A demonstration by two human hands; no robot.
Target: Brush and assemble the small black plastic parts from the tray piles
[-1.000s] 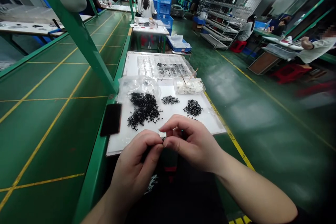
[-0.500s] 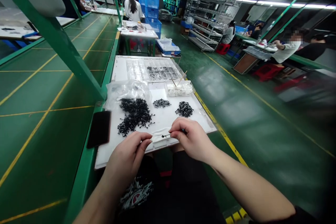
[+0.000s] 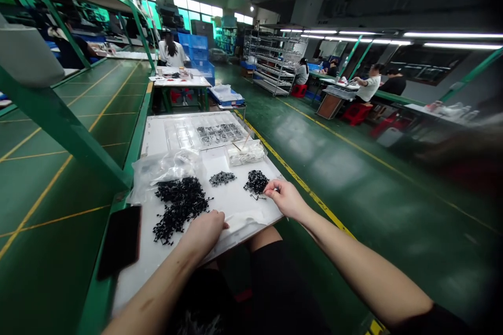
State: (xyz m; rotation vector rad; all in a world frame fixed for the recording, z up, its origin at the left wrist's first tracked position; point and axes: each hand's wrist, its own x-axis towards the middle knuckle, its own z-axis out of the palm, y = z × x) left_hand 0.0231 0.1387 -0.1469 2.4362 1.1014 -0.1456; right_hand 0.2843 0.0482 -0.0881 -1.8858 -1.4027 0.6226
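We rest our right hand [image 3: 286, 200] at the near edge of the round black pile [image 3: 256, 181] on the right of the white worktop [image 3: 226, 200], thumb and forefinger tips brought close together; we cannot tell whether they pinch one of the small parts. Our left hand [image 3: 206, 230] lies low over the front of the worktop, fingers curled under, and their tips are too hidden for us to say whether they grip anything. Just beside it is a pale, crumpled strip [image 3: 245, 221] along the near edge. To our left spreads the larger heap of black stemmed parts [image 3: 178, 207], touching a clear plastic bag [image 3: 168, 165] behind it. A small greyish pile [image 3: 222, 178] sits between the two black ones. Farther back we see a clear box [image 3: 251, 160] of white pieces with thin sticks [image 3: 248, 137] poking up, and beyond it a compartmented tray [image 3: 178, 133], dark bits filling its right part.
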